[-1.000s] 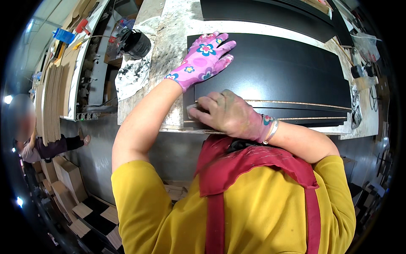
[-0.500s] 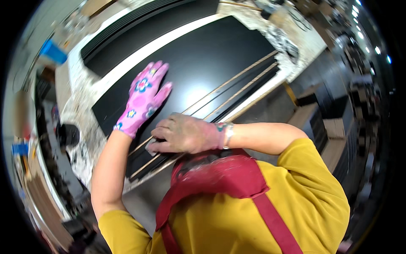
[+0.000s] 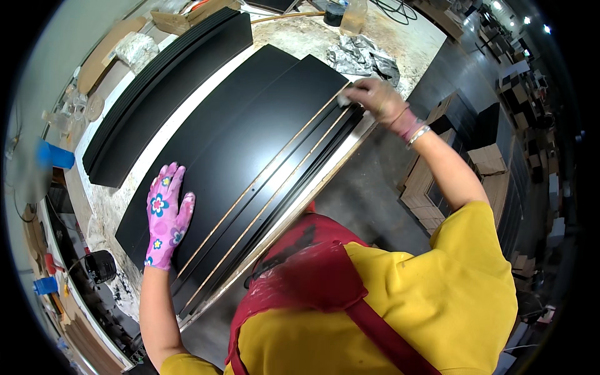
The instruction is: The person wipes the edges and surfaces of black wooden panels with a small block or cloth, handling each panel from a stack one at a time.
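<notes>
Black flat panels (image 3: 244,125) lie on the work table, stacked with their long near edges stepped. Two thin tan lines run along those edges. My left hand (image 3: 167,215), in a pink flowered glove, rests flat on the top panel near its left end, fingers stretched out. At the far right end of the edges is my right hand (image 3: 382,103), in a stained pinkish glove and slightly blurred. Its fingers are closed on a small white wad (image 3: 343,100), which touches or nearly touches the panel edges; what the wad is made of cannot be made out.
Behind the panels stands a row of narrow black boards (image 3: 181,94). Crumpled grey-white sheeting (image 3: 365,59) lies by the right end, with a dark jar (image 3: 334,14) beyond. A blue cup (image 3: 56,155) is at the left. Stacked boards (image 3: 431,187) stand on the floor to the right.
My right hand has swept along the stepped edges from their near left end to the far right end. My left hand sits nearer the panel's left end, still flat. The view has shifted too.
</notes>
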A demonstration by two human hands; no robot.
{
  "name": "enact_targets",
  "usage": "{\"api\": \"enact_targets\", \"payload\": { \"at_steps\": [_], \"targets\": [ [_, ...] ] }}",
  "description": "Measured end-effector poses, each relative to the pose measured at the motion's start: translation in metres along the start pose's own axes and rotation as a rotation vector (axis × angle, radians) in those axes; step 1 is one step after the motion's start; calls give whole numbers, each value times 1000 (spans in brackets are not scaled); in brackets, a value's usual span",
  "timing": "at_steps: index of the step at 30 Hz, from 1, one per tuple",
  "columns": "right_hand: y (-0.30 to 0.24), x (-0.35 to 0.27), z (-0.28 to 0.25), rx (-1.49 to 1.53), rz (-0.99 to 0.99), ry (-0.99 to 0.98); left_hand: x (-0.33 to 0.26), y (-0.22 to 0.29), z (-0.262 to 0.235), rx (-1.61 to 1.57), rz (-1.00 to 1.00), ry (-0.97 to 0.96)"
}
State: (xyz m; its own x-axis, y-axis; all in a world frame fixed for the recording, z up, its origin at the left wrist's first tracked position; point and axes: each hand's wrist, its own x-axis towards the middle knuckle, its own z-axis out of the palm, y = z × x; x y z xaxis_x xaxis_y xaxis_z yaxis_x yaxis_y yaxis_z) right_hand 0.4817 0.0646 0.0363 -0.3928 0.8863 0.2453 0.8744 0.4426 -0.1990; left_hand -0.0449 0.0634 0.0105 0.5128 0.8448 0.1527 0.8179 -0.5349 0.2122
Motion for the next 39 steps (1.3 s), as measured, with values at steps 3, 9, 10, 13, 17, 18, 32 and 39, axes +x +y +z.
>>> {"api": "enact_targets", "payload": {
  "at_steps": [3, 9, 10, 13, 17, 18, 32, 39],
  "targets": [
    [61, -15, -10, -217, 185, 124, -2, 6, -8, 9, -85, -12],
    [77, 18, 6, 1205, 772, 334, -92, -1, -37, -25, -625, 172],
    [73, 25, 11, 1321, 730, 309, -113, 2, -41, -13, -727, 187],
    [60, 52, 25, 1579, 655, 230, -157, 4, -43, -157, -876, 147],
    [36, 77, 28, 1243, 647, 153, -146, 24, -46, -400, -974, 316],
    [24, 77, 21, 1329, 643, 182, -148, 18, -43, -355, -1016, 269],
    [4, 164, 48, 1284, 473, 255, -95, -69, -63, -511, -954, 290],
    [-9, 157, 54, 1147, 551, 462, 73, -88, -88, -65, -401, 228]
  ]
}}
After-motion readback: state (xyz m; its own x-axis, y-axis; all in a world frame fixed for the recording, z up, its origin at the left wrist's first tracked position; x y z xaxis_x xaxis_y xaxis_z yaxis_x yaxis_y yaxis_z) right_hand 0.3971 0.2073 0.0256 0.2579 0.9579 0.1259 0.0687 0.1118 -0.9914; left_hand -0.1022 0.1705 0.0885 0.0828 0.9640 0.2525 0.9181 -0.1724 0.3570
